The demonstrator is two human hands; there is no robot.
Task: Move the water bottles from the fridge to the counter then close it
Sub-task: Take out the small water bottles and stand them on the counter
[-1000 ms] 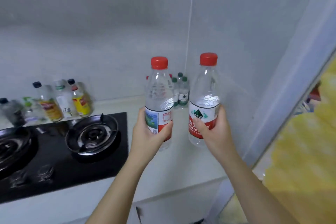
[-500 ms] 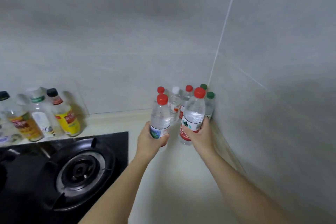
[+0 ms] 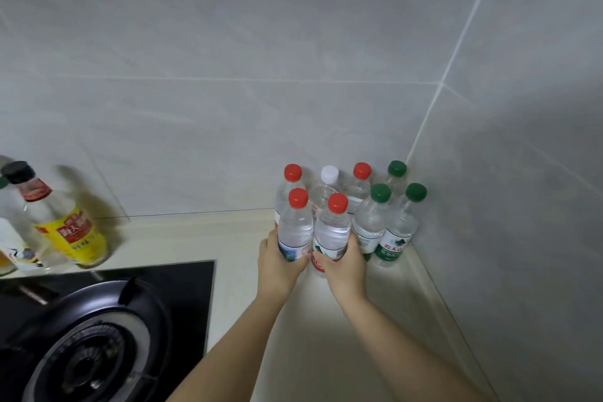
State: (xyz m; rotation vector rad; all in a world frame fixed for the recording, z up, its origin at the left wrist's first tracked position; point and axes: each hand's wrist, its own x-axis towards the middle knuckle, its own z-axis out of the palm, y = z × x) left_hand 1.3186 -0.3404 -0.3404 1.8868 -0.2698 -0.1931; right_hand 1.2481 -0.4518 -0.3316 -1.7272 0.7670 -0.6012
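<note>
My left hand (image 3: 277, 266) grips a clear red-capped water bottle (image 3: 295, 225) by its lower part. Right beside it, my right hand (image 3: 344, 266) grips a second red-capped bottle (image 3: 331, 228) with a red label. Both stand upright at the front of a cluster of water bottles (image 3: 372, 202) in the corner of the cream counter (image 3: 241, 238), where two tiled walls meet. That cluster has red, white and green caps. Whether the two held bottles touch the counter is hidden by my hands. The fridge is out of view.
A black gas hob (image 3: 107, 330) with a round burner fills the lower left, close to my left forearm. Sauce bottles (image 3: 68, 225) stand against the back wall at the far left. Grey tiled walls close the corner behind and to the right.
Both hands have carried their bottles forward and down into the corner, up against the standing cluster. The view has swung away from the fridge toward the wall corner.
</note>
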